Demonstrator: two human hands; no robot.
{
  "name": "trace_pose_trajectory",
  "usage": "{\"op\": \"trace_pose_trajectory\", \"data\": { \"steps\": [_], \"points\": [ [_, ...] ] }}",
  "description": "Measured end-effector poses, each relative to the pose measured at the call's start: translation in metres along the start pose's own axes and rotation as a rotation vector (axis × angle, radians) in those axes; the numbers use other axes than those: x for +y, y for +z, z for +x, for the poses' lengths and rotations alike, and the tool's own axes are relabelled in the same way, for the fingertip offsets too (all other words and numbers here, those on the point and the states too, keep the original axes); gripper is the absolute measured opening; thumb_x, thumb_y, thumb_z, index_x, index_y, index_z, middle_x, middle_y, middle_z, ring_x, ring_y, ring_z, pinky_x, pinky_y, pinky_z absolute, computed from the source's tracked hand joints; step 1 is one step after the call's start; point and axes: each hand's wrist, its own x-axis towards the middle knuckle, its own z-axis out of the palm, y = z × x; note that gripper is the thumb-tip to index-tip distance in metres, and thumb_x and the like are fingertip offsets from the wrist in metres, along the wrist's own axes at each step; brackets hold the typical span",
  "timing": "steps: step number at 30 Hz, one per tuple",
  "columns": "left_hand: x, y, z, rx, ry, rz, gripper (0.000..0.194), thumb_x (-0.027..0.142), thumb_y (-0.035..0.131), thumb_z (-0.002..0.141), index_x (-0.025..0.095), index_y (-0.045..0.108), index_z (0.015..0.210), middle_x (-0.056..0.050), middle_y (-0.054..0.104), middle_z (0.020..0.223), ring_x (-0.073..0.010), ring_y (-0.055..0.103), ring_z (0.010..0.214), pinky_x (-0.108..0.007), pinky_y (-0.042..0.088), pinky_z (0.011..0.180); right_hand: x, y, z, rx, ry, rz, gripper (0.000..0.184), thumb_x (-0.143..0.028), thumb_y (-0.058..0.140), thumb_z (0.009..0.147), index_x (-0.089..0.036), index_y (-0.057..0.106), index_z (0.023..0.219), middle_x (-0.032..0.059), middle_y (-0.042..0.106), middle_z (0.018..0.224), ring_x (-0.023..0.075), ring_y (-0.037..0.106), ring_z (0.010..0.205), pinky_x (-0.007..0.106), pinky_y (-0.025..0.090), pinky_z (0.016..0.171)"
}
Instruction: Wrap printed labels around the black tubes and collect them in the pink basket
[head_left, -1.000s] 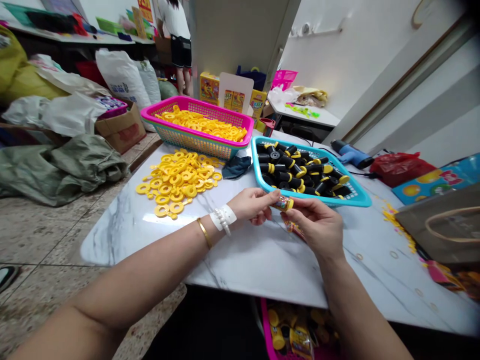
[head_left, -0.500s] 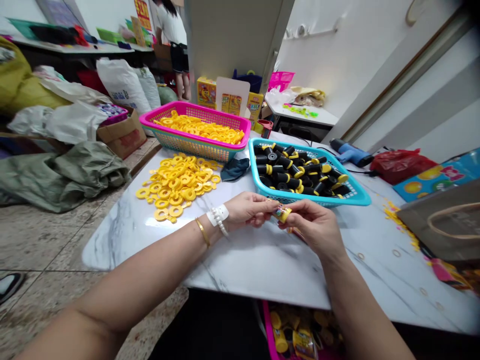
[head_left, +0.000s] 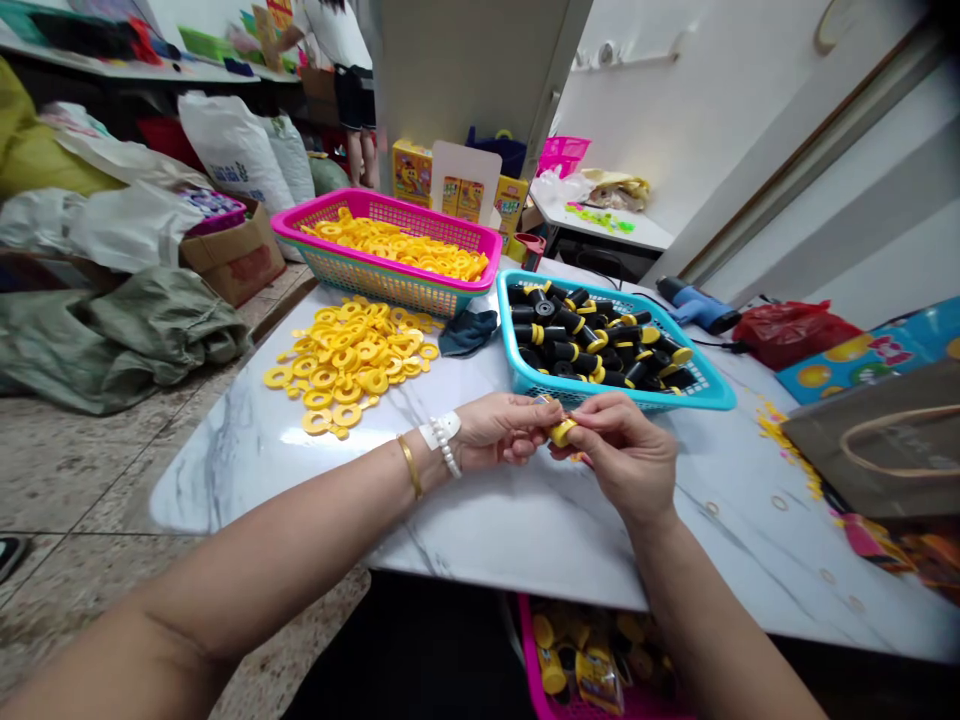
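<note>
Between my hands, just in front of the blue basket, is a small yellow cylinder point(head_left: 562, 432) with a printed label, mostly covered by fingers. My left hand point(head_left: 504, 428) pinches its left end between thumb and fingers. On the other end my right hand point(head_left: 626, 450) closes, fingertips against the yellow rim. Behind them, the blue basket point(head_left: 622, 398) holds many black cylinders point(head_left: 574, 330) with yellow end caps. Left of my hands lies a heap of flat yellow ring-shaped pieces point(head_left: 360, 355).
A pink basket point(head_left: 480, 240) of yellow pieces stands at the back left, beside a dark cloth point(head_left: 469, 333). A blue tool point(head_left: 697, 305), red bag point(head_left: 795, 335) and paper bag point(head_left: 885, 460) are on the right. Below the edge sits a pink bin point(head_left: 534, 660). A person point(head_left: 337, 60) stands behind.
My fingers have shifted on the yellow cylinder, and less of its printed label shows now. The view has turned slightly; the baskets and the heap stay in place.
</note>
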Motion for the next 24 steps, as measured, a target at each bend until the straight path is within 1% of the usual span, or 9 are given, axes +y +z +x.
{"op": "trace_pose_trajectory", "data": {
  "steps": [4,6,8,10,13,15,18,20,24],
  "points": [
    [0.0029,0.0024,-0.0019,0.027,0.055,-0.018,0.049,0.049,0.088,0.064,0.011,0.065,0.083,-0.001,0.059,0.067,-0.0028,0.043,0.048,-0.016,0.026,0.044,0.0023,-0.0032,0.0036,-0.077,0.090,-0.005,0.019,-0.024,0.078,0.081,-0.025,0.075,0.100,0.0030,0.060,0.104,0.0151,0.072,0.073,0.032,0.069,0.061],
    [0.0031,0.0039,-0.0025,0.010,0.083,-0.018,0.049,0.046,0.091,0.061,0.011,0.065,0.084,-0.002,0.062,0.070,-0.0036,0.046,0.050,-0.016,0.028,0.045,0.0018,-0.0035,0.0039,-0.089,0.061,-0.036,0.020,-0.023,0.077,0.082,-0.026,0.076,0.102,0.0037,0.060,0.105,0.0158,0.071,0.077,0.032,0.068,0.062],
    [0.0016,0.0046,-0.0020,0.026,0.069,-0.009,0.052,0.052,0.089,0.060,0.012,0.066,0.084,-0.003,0.063,0.070,-0.0055,0.049,0.052,-0.017,0.031,0.047,0.0005,-0.0024,0.0028,-0.067,-0.041,-0.115,0.018,-0.018,0.076,0.081,-0.027,0.078,0.097,0.0032,0.061,0.099,0.0153,0.070,0.076,0.030,0.067,0.060],
    [-0.0006,0.0043,-0.0008,0.086,0.031,0.014,0.056,0.059,0.086,0.061,0.011,0.066,0.080,-0.003,0.063,0.067,-0.0062,0.049,0.051,-0.019,0.032,0.047,-0.0006,-0.0007,0.0012,-0.061,-0.175,-0.262,0.021,-0.013,0.077,0.080,-0.027,0.079,0.094,0.0027,0.064,0.093,0.0151,0.068,0.076,0.030,0.066,0.061],
    [-0.0019,0.0031,0.0006,0.169,0.022,0.025,0.054,0.056,0.089,0.058,0.009,0.065,0.071,0.000,0.058,0.058,-0.0056,0.047,0.051,-0.020,0.032,0.049,0.0001,0.0013,0.0000,-0.077,-0.329,-0.452,0.027,-0.009,0.077,0.078,-0.030,0.080,0.096,0.0027,0.067,0.090,0.0162,0.067,0.080,0.031,0.063,0.068],
    [-0.0009,0.0024,0.0008,0.179,0.071,-0.003,0.050,0.049,0.092,0.056,0.009,0.067,0.071,0.001,0.058,0.058,-0.0055,0.048,0.053,-0.020,0.034,0.052,0.0023,0.0016,0.0000,-0.051,-0.301,-0.449,0.031,-0.011,0.076,0.081,-0.032,0.078,0.104,0.0035,0.067,0.096,0.0161,0.068,0.080,0.031,0.063,0.068],
    [0.0010,0.0014,0.0011,0.152,0.135,-0.059,0.047,0.042,0.094,0.057,0.008,0.072,0.080,-0.003,0.066,0.071,-0.0064,0.054,0.059,-0.021,0.039,0.057,0.0062,0.0012,0.0008,0.002,-0.137,-0.308,0.033,-0.017,0.074,0.083,-0.030,0.075,0.113,0.0050,0.066,0.104,0.0151,0.069,0.075,0.031,0.064,0.063],
    [0.0007,0.0003,0.0014,0.140,0.136,-0.091,0.045,0.036,0.095,0.058,0.007,0.073,0.085,-0.005,0.069,0.077,-0.0081,0.058,0.064,-0.022,0.042,0.060,0.0072,0.0004,0.0014,0.022,-0.079,-0.244,0.029,-0.019,0.075,0.083,-0.028,0.076,0.110,0.0049,0.067,0.103,0.0151,0.069,0.073,0.031,0.064,0.061],
    [-0.0023,-0.0007,0.0015,0.128,0.089,-0.148,0.039,0.029,0.094,0.061,0.008,0.074,0.087,-0.005,0.071,0.082,-0.0101,0.063,0.070,-0.023,0.047,0.067,0.0048,-0.0011,0.0015,0.065,-0.114,-0.325,0.022,-0.017,0.079,0.078,-0.028,0.079,0.097,0.0025,0.071,0.091,0.0165,0.069,0.077,0.029,0.061,0.064]
  ]
}}
